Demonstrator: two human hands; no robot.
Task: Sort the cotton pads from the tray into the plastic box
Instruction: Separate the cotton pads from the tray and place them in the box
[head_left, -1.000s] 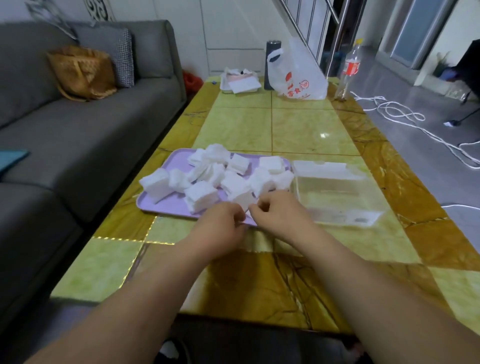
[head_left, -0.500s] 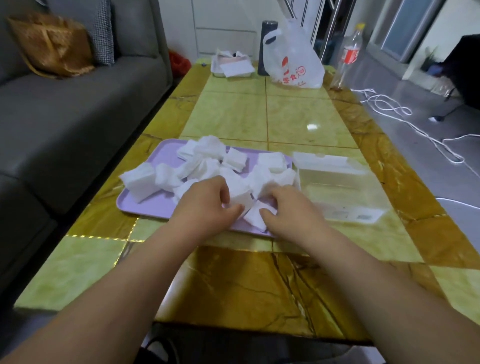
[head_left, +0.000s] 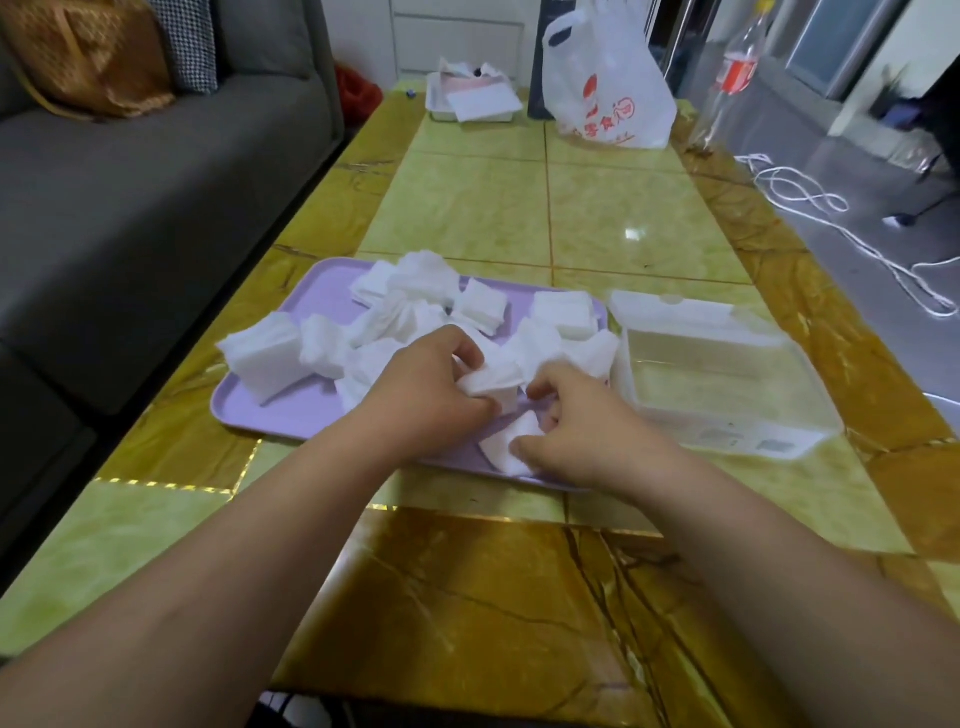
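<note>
Starting out, the left hand (head_left: 431, 397) grips a wad of cotton pads (head_left: 492, 383) over the tray's (head_left: 260, 418) near edge, the right hand (head_left: 584, 439) pinches another, and the plastic box (head_left: 727, 423) beside the tray looks empty.

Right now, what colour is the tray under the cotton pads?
Light purple, a plain lilac tray with no pattern. The head view, the only one, shows it clearly.

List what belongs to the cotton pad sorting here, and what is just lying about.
Job in hand: cotton pads, purple tray, clear plastic box, left hand and right hand, each gripping pads.

Lying about: white plastic bag, bottle, brown bag on the sofa, white cable.
</note>
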